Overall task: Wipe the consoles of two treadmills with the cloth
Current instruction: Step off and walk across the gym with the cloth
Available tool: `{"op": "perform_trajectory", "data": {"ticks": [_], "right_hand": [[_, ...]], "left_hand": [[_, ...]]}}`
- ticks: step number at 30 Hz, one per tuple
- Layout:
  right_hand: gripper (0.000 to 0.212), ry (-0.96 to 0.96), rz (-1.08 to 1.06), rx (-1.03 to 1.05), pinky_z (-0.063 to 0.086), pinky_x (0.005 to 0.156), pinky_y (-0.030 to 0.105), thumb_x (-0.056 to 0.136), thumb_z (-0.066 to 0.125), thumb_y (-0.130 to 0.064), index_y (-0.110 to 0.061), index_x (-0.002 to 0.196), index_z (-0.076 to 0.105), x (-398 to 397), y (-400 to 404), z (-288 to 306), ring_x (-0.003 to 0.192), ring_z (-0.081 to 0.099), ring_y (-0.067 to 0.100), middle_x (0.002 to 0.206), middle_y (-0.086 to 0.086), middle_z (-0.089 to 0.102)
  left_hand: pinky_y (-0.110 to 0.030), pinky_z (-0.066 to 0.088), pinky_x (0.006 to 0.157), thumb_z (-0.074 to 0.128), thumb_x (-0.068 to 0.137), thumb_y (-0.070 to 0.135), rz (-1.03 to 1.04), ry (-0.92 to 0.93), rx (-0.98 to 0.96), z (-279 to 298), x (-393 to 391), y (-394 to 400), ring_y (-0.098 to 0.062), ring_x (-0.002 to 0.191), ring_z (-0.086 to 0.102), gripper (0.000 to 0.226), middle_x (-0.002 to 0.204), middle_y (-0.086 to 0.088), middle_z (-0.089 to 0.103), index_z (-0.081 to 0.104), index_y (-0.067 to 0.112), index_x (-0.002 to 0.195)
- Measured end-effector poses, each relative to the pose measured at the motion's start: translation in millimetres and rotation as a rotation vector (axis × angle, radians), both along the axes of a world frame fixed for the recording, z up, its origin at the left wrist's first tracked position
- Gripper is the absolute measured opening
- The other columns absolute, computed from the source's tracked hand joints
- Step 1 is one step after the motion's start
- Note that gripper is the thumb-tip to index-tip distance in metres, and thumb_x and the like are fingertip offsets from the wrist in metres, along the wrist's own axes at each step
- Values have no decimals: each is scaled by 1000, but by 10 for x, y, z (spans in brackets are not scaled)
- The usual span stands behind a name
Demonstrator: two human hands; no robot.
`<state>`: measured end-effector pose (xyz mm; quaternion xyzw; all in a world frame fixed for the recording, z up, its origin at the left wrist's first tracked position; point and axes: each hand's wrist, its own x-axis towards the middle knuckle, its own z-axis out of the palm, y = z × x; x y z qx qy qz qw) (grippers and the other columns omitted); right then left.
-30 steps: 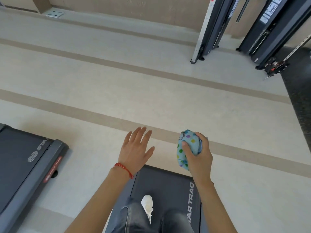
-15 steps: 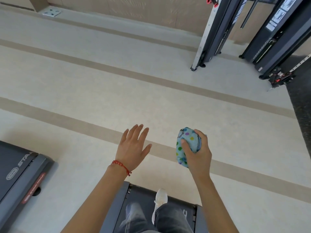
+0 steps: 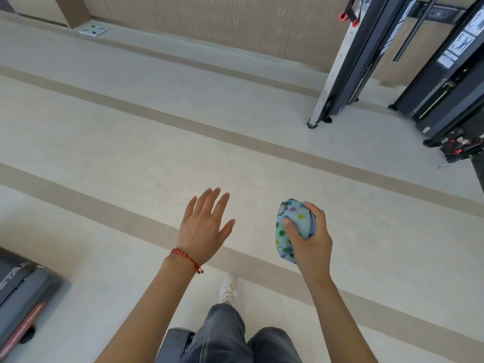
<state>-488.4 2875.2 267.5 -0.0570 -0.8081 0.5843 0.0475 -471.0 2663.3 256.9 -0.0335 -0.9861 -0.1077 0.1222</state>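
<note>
My right hand (image 3: 311,239) grips a bunched light-blue cloth with coloured dots (image 3: 292,226), held in the air over the floor. My left hand (image 3: 204,226) floats beside it with fingers spread and straight, holding nothing; a red bracelet circles its wrist. The rear end of one dark treadmill (image 3: 21,292) shows at the lower left. A sliver of a second treadmill's deck (image 3: 175,341) peeks out under my legs at the bottom. No console is in view.
Pale floor with tan stripes (image 3: 157,121) stretches ahead. Tall black cable-machine frames (image 3: 348,64) stand at the upper right, with a dark mat at the right edge. My white shoe (image 3: 229,286) steps onto the floor. A floor socket plate (image 3: 93,30) lies far left.
I have stepped forward off the treadmill deck: it slid down almost out of the frame and the left treadmill moved to the corner. Both hands kept their pose, cloth still gripped.
</note>
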Motion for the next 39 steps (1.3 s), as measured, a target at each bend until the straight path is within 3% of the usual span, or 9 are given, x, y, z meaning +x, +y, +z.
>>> {"op": "perform_trajectory", "data": {"ticks": [4, 11, 16, 26, 29, 34, 39], "right_hand": [[40, 38, 9, -38, 50, 78, 19, 81, 70, -23, -34, 112, 49, -669, -255, -425, 96, 56, -3, 104, -29, 53], [38, 56, 70, -86, 49, 72, 9, 81, 70, -23, -35, 111, 49, -2078, -1046, -936, 95, 56, -4, 104, -25, 55], [39, 46, 176, -60, 54, 79, 25, 80, 71, -25, -38, 109, 49, -2800, -1571, -929, 99, 59, 8, 108, -13, 59], [40, 11, 477, -21, 55, 81, 32, 79, 71, -27, -41, 108, 48, -4390, -2994, -1117, 98, 60, 10, 108, -10, 60], [39, 5, 598, -13, 54, 84, 35, 78, 71, -29, -51, 101, 47, -4784, -3564, -1093, 98, 60, 9, 107, -13, 61], [36, -18, 824, 1, 55, 80, 37, 70, 67, -41, -53, 98, 48, -5134, -4557, -1051, 95, 60, 4, 103, -20, 61], [37, -32, 1022, 36, 56, 78, 39, 70, 66, -44, -49, 102, 48, -5164, -5573, -1177, 95, 61, 7, 105, -15, 61]], "left_hand": [[-52, 43, 95, 38, 88, 41, 1, 27, -9, -440, -652, -230, -35, 116, 54, 55, 125, -17, 58, 58, 3, 123], [-52, 43, 95, 38, 88, 41, 71, 40, -28, -943, -1868, -940, -35, 117, 54, 55, 126, -17, 57, 58, 3, 123], [-51, 44, 94, 37, 88, 42, 156, 0, -15, -919, -2407, -1439, -35, 117, 54, 56, 126, -17, 58, 58, 4, 123], [-52, 46, 93, 37, 87, 43, 442, -12, 20, -1158, -3440, -2572, -36, 115, 55, 56, 123, -17, 59, 58, 4, 122], [-52, 47, 92, 37, 88, 42, 550, -3, 38, -1155, -3633, -2973, -35, 115, 55, 54, 124, -17, 58, 57, 4, 122], [-51, 48, 91, 38, 88, 42, 756, 14, 62, -1145, -3722, -3668, -35, 114, 55, 53, 124, -16, 58, 55, 6, 122], [-50, 48, 89, 37, 88, 43, 945, 4, 52, -1206, -3591, -4422, -35, 112, 56, 54, 122, -16, 59, 56, 6, 121]]}}
